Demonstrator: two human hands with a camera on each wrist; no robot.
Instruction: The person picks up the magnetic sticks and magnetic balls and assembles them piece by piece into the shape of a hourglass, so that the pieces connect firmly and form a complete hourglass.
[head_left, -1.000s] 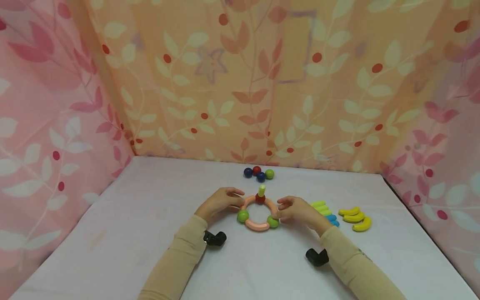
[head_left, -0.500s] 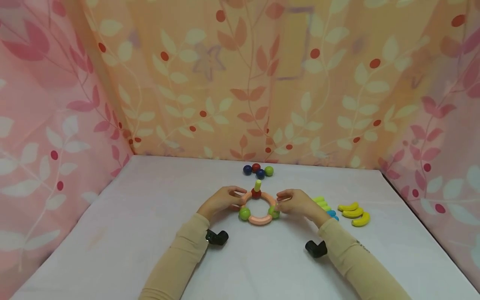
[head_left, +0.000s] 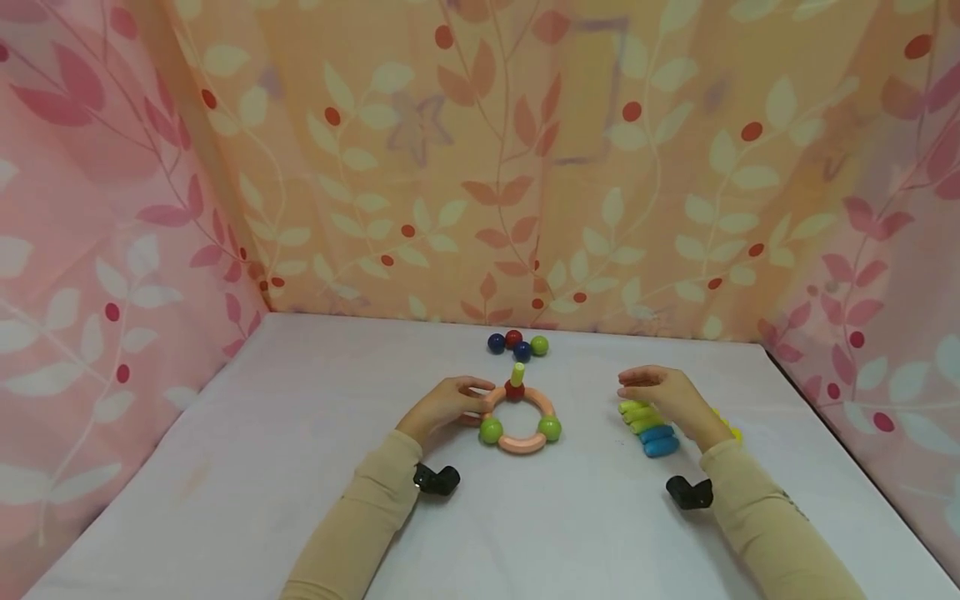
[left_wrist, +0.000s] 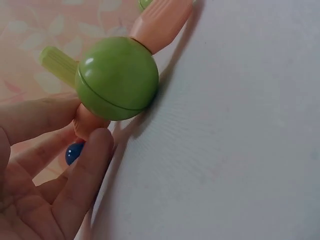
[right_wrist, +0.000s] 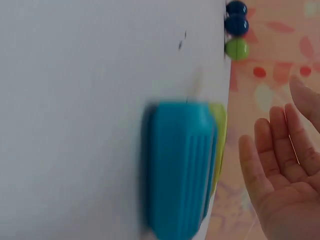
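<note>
A ring of peach curved rods (head_left: 522,445) lies mid-table, joined by two green balls (head_left: 550,428) and a red ball (head_left: 514,391). From the red ball a short yellow-green rod (head_left: 518,372) sticks up. My left hand (head_left: 444,406) is at the ring's left side; in the left wrist view, thumb and finger pinch a peach rod just beside a green ball (left_wrist: 119,80). My right hand (head_left: 671,400) hovers with relaxed fingers, holding nothing, over a row of yellow-green rods (head_left: 637,415) and blue rods (head_left: 660,444). A blue rod (right_wrist: 181,170) looms close in the right wrist view.
Behind the ring sit loose balls: two dark blue (head_left: 522,351), one red (head_left: 513,338) and one green (head_left: 539,345). Yellow curved rods (head_left: 736,434) lie at the right, mostly hidden by my right hand and wrist. Patterned curtains (head_left: 420,167) enclose the white table (head_left: 262,467).
My right hand has let go of the ring's right side and moved right, over the straight rods. The left hand stays on the ring, which has shifted slightly.
</note>
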